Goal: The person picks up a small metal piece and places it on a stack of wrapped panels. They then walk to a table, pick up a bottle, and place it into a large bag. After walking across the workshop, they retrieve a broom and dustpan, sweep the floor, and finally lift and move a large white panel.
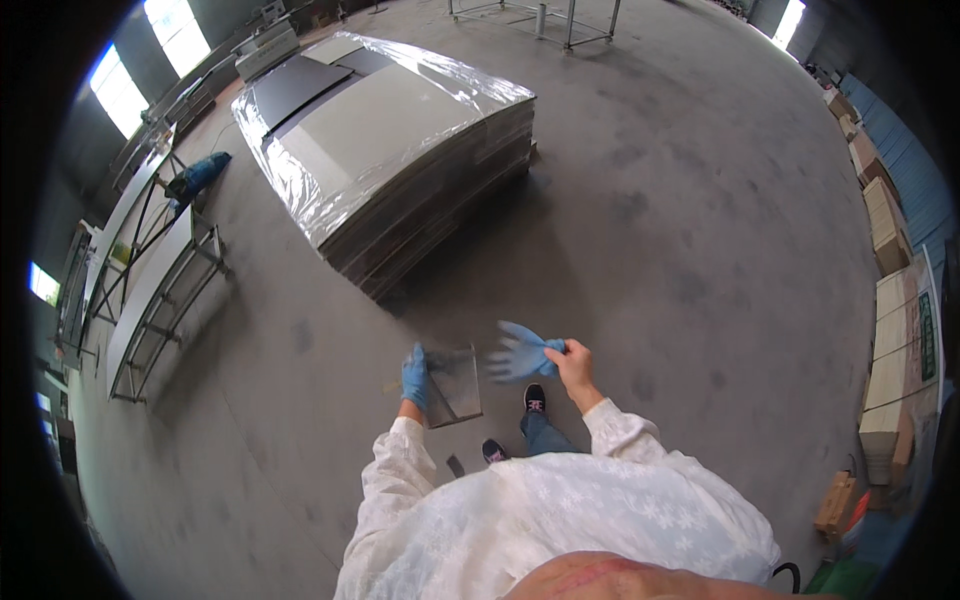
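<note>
My left hand [414,378], in a blue glove, is closed on the left edge of a thin, see-through rectangular panel [456,382]. The panel has dark edges, and the floor shows through it. Bare, my right hand [574,366] pinches the cuff of a loose blue glove [522,354]. That glove's fingers spread leftward toward the panel, a little blurred, with a gap between the two.
A large stack of sheets [430,185] under shiny plastic film stands ahead. To the left are long white-topped tables [150,285] on metal legs. Packed boards and cartons [885,370] line the right side. A metal frame [570,25] stands far ahead.
</note>
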`<act>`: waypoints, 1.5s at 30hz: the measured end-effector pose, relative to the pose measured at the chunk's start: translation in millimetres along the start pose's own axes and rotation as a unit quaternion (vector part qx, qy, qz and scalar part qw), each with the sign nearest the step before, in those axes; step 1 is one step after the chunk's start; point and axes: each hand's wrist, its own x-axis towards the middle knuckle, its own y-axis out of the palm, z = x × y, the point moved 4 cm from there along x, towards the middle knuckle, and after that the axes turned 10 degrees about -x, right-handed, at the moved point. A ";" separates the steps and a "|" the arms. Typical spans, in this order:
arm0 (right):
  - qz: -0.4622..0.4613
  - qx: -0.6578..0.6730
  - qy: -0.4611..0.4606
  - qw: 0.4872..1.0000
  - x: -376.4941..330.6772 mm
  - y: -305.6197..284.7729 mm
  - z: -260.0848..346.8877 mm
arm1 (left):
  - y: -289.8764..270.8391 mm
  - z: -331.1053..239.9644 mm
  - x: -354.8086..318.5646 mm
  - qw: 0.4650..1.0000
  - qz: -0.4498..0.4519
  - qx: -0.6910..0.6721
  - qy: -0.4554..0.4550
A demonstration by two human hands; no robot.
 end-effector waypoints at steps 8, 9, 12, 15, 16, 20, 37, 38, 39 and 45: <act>-0.009 -0.273 -0.009 0.962 108.2 -29.9 -17.5 | -13.6 108.4 127.6 0.972 -0.129 0.093 -0.175; 0.005 -0.290 0.007 0.957 125.5 -31.0 -15.9 | -12.0 115.4 142.3 0.978 -0.129 0.083 -0.143; 0.018 -0.309 0.017 0.951 177.2 -25.6 -10.1 | -15.7 141.0 171.4 0.969 -0.176 0.091 -0.151; 0.038 -0.316 0.013 0.948 215.2 -13.9 -2.6 | -21.1 160.7 188.7 0.956 -0.192 0.081 -0.207; 0.052 -0.320 0.023 0.946 224.6 -8.1 -1.2 | -25.2 166.3 191.3 0.937 -0.215 0.088 -0.261; 0.086 -0.316 0.044 0.944 249.2 15.5 3.4 | -29.4 176.5 205.1 0.937 -0.170 0.136 -0.275; 0.133 -0.204 0.062 0.968 401.0 12.0 64.1 | 65.3 46.1 251.1 0.741 -0.390 0.514 -0.183; 0.147 -0.196 0.053 0.968 416.5 4.0 67.3 | 107.1 18.7 265.5 0.731 -0.383 0.555 -0.104; 0.155 -0.187 0.064 0.968 436.7 -1.2 67.3 | 159.8 -4.5 288.6 0.825 -0.290 0.483 -0.041; 0.250 -0.063 0.117 0.959 577.7 -33.9 62.5 | 532.4 -141.6 353.4 0.928 0.182 0.298 0.128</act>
